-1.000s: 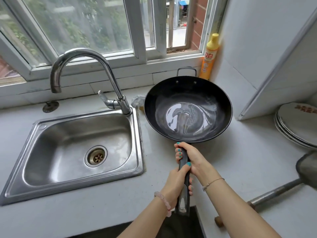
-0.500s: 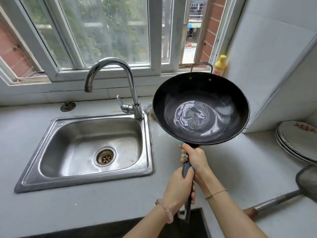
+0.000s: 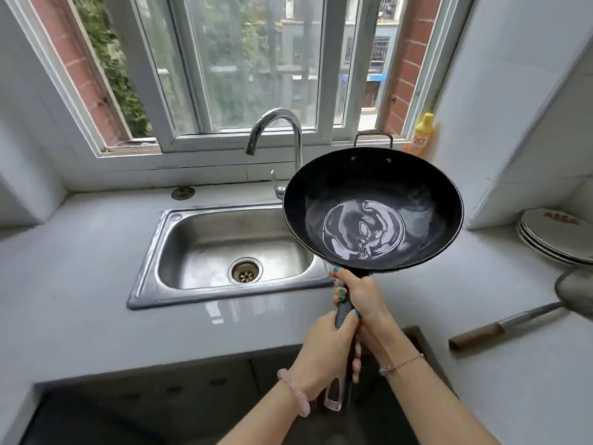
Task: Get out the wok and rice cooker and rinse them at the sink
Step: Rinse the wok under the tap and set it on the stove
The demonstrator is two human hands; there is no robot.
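A black wok with a shiny bottom hangs in the air just right of the steel sink, its rim overlapping the sink's right edge and the base of the tap. Both hands hold its long dark handle. My right hand grips the handle close to the bowl. My left hand grips it lower down, near the handle's end loop. The sink basin looks bare, with the drain in its middle. No rice cooker is in view.
A yellow detergent bottle stands on the window sill behind the wok. Stacked plates sit at the right on the counter, with a wooden-handled skimmer in front of them. A dark gap opens below the counter edge.
The wok has risen off the counter and shifted left toward the sink. Both hands keep their grip on the handle. The camera has pulled back and tilted up.
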